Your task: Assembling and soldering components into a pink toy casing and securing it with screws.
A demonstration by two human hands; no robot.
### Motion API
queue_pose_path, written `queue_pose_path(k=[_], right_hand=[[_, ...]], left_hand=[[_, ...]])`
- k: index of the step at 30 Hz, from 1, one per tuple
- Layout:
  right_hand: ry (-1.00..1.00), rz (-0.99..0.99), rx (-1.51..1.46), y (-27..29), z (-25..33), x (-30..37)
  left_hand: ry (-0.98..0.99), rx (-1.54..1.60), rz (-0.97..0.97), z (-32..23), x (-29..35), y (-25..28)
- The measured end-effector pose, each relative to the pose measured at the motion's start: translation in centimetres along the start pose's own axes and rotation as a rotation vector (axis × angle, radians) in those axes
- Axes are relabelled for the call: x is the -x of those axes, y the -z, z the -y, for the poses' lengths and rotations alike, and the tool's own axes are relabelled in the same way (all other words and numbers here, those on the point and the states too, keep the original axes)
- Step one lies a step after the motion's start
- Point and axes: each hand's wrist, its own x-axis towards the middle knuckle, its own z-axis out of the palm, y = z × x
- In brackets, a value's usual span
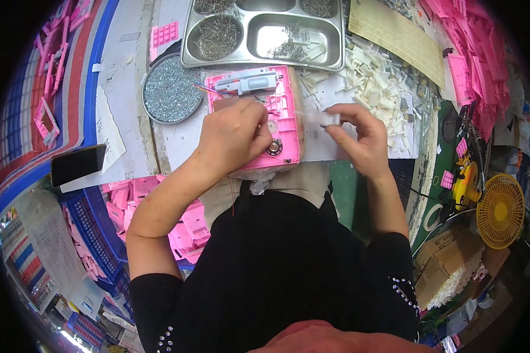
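Note:
A pink plastic toy housing (286,120) lies in front of me. A grey module (250,83) with coloured wires is set along its far side, and a round black speaker (274,147) sits near its near edge. My left hand (232,134) rests over the left part of the housing with its fingers curled in; whatever they hold is hidden. Off the right side of the housing, my right hand (362,134) pinches a small white plastic part (332,119) between thumb and forefinger, slightly blurred.
Beyond the housing stands a metal compartment tray (264,63) with small springs and hardware. A round dish of screws (172,88) is left of it; loose white plastic parts (383,88) heap to the right. A phone (78,165) lies left, a yellow fan (500,210) stands right.

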Motion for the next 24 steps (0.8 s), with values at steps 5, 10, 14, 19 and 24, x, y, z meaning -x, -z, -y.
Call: queue_pose_path(k=[5, 10, 14, 19, 24], right_hand=[[0.386, 0.063, 0.52, -1.6, 2.1, -1.7], [0.449, 0.189, 0.607, -2.4, 2.6, -3.0], [0.521, 0.288, 0.63, -1.9, 2.5, -4.1], [0.605, 0.335, 0.545, -1.5, 1.3, -5.2], [0.642, 0.342, 0.48, -1.7, 0.9, -5.7]], left_hand=[[0.146, 0.289, -0.019, 0.6, 1.0, 0.5], [0.217, 0.442, -0.018, 0.6, 1.1, 0.9], [0.224, 0.453, 0.004, 0.8, 1.1, 1.0], [0.19, 0.447, -0.05, 0.9, 0.9, 0.3], [0.172, 0.435, -0.102, 1.0, 1.0, 0.1]])
